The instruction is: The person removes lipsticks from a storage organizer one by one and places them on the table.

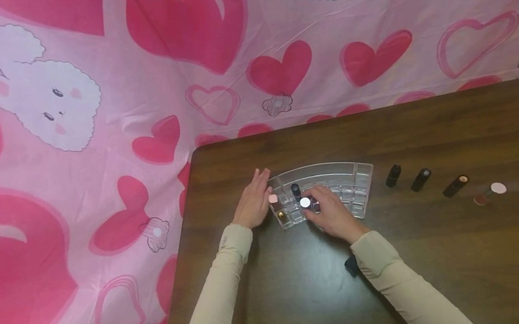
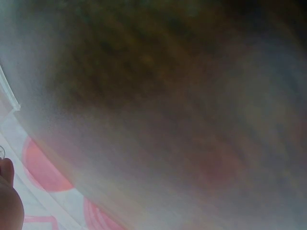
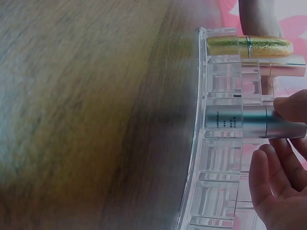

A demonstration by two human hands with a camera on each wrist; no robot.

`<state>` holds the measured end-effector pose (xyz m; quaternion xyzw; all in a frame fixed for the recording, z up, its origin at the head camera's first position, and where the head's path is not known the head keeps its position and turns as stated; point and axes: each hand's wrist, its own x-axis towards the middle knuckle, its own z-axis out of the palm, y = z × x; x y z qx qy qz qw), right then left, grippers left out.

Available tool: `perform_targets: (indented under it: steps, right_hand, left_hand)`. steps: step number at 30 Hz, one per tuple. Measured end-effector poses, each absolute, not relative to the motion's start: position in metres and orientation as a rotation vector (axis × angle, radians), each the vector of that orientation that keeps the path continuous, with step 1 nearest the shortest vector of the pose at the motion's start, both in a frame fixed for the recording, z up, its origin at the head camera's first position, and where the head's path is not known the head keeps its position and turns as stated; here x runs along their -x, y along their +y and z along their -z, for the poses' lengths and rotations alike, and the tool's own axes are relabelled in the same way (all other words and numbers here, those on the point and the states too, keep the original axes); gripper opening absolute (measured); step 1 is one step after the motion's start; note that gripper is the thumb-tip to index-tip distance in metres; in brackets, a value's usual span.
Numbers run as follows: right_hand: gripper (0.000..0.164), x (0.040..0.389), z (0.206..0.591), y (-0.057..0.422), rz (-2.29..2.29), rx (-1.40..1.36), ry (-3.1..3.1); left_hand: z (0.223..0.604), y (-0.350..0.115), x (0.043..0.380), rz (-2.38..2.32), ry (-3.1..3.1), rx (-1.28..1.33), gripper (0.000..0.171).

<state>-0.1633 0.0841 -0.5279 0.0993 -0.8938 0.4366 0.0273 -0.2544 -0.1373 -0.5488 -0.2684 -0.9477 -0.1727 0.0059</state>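
Note:
A clear fan-shaped organizer (image 1: 324, 170) lies under both hands. With thumb and fingers my right hand (image 1: 333, 214) pinches the upper part of a silver lipstick tube (image 3: 256, 121), whose lower end is in a front-row slot. My left hand (image 1: 252, 203) is at the organizer's left edge, fingers extended. Beside that hand, a gold lipstick (image 3: 230, 47) and a pink-topped lipstick (image 3: 286, 66) stand in slots at the left end. Behind the silver tube rises a black lipstick (image 1: 296, 188). The left wrist view is mostly blurred.
Right of the organizer stand several tubes: a black tube (image 1: 393, 176), another black tube (image 1: 421, 179), a dark tube (image 1: 456, 186) with a gold-toned top and a pale round-topped tube (image 1: 498, 188). A black object (image 1: 352, 266) lies by the right cuff. Pink heart-print cloth (image 1: 288, 21) hangs behind the table (image 1: 302, 302).

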Motion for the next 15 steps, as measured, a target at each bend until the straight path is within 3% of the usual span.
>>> perform_targets:
  steps: [15]
  right_hand:
    - [0.031,0.1618,0.5257,0.0853,-1.355,-0.279,-2.773]
  left_hand:
    - [0.5467,-0.137,0.253,0.543,-3.006,0.818,0.055]
